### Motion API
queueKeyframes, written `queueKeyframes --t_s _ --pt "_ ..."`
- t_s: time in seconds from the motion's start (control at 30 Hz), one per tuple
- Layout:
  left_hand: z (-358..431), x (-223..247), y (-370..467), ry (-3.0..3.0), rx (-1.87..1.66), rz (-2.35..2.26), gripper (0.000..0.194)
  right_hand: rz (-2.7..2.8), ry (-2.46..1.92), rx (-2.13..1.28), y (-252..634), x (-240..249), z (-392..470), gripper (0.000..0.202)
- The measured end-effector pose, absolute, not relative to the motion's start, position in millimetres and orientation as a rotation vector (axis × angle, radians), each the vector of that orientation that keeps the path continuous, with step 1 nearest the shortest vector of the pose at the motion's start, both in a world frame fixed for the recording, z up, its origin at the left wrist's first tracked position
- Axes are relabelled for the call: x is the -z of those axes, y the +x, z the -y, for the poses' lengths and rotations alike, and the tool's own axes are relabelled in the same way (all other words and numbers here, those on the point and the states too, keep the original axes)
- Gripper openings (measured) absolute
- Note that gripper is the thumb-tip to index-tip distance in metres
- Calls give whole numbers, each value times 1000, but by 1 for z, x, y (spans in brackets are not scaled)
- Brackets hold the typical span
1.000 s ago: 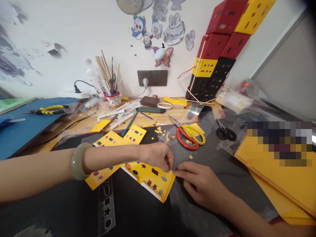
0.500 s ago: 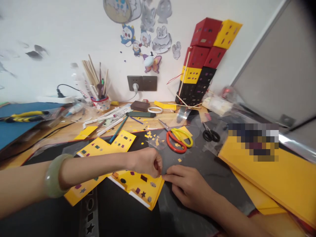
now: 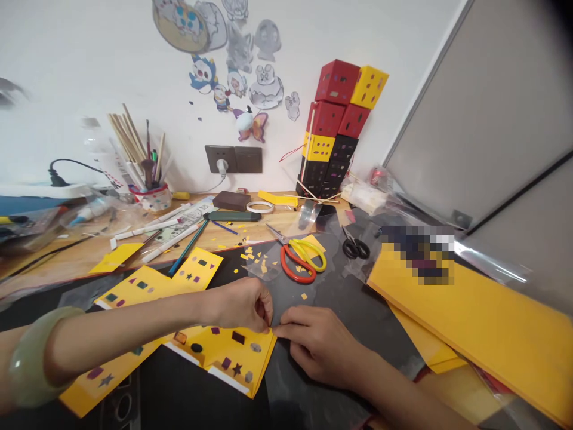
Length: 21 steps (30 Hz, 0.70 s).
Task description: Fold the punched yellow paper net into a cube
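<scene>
Yellow panel (image 3: 224, 348) slants lengthwise near-right — left hand (image 3: 244, 303) pinches its corner, right hand (image 3: 317, 341) touching, grip unclear.

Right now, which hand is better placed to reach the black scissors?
Right, I'd judge: the right hand is nearer the black scissors, while the left forearm stretches across the yellow card.

A plain white wall (image 3: 107, 48) fills the far side, decorated with character cutouts (image 3: 266, 92). Below them sit dark socket plates (image 3: 248, 160), one holding a white plug (image 3: 222, 166). A grey panel (image 3: 501, 119) stands at right. The wooden counter (image 3: 253, 224) has a black covering (image 3: 215, 406) nearer. Light is even.
</scene>
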<state>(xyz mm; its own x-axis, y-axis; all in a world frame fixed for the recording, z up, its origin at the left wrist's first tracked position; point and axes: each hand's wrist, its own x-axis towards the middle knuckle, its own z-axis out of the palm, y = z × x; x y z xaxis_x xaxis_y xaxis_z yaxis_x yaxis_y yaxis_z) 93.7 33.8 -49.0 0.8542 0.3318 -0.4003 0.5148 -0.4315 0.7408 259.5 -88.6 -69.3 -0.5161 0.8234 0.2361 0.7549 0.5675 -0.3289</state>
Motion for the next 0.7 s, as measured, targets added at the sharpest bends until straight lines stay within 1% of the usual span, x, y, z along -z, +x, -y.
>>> queueKeyframes --t_s 0.2,0.7 --pt "-38 52 93 2022 229 -563 13 2430 -1282 -260 259 69 88 29" --pt "-38 47 94 2001 229 -531 8 2404 -1248 -288 259 70 87 30"
